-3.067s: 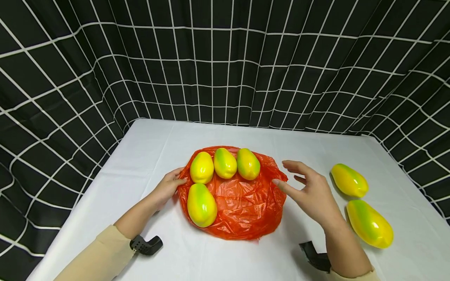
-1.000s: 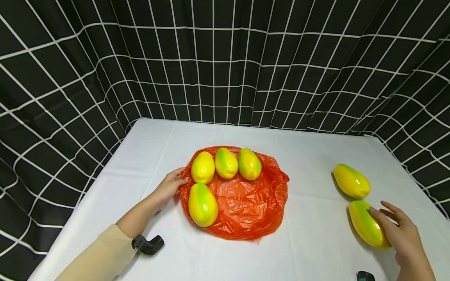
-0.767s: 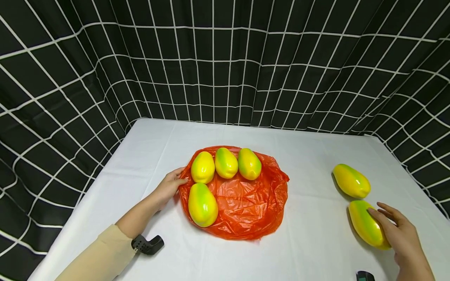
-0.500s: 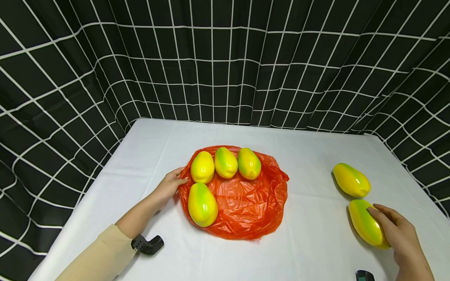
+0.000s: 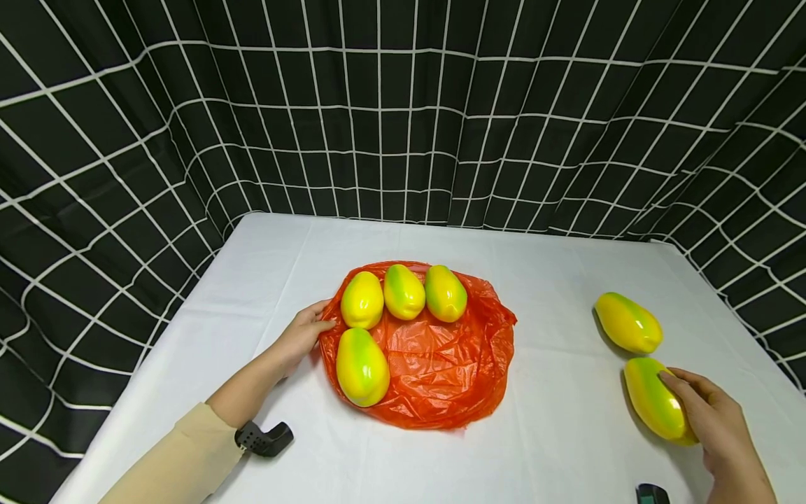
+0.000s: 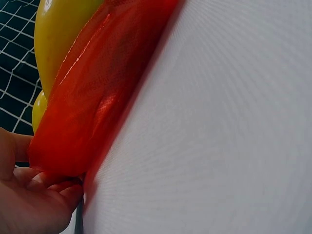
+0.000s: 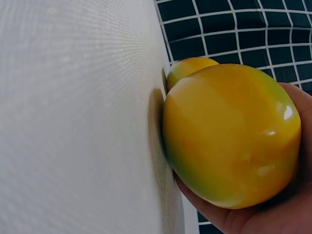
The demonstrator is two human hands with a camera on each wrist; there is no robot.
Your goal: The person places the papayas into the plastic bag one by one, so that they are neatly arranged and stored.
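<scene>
My left hand [image 5: 301, 337] pinches the left rim of a red plastic bag [image 5: 441, 371], thumb inside and curled fingers outside; the left wrist view shows the folded film [image 6: 83, 122] between them. Lying on the opened bag are several glossy yellow-green papayas: three in a row along the back and one papaya [image 5: 362, 367] at the front left. Over at the right, my right hand [image 5: 714, 416] grips another papaya [image 5: 658, 400], thumb on top and fingers round its right side. That papaya rests on the cloth in the right wrist view, its blunt end [image 7: 234, 141] facing the camera.
Behind the gripped fruit lies one more loose papaya [image 5: 628, 323]. White cloth [image 5: 560, 420] covers the table, and a black curtain with a white grid [image 5: 415, 112] hangs round its back and sides. A black wrist camera [image 5: 264, 439] sticks out from the left wrist.
From beside the bag, my right hand has moved right to the nearer loose papaya and closed its fingers round it. My left hand keeps its hold on the bag's rim.
</scene>
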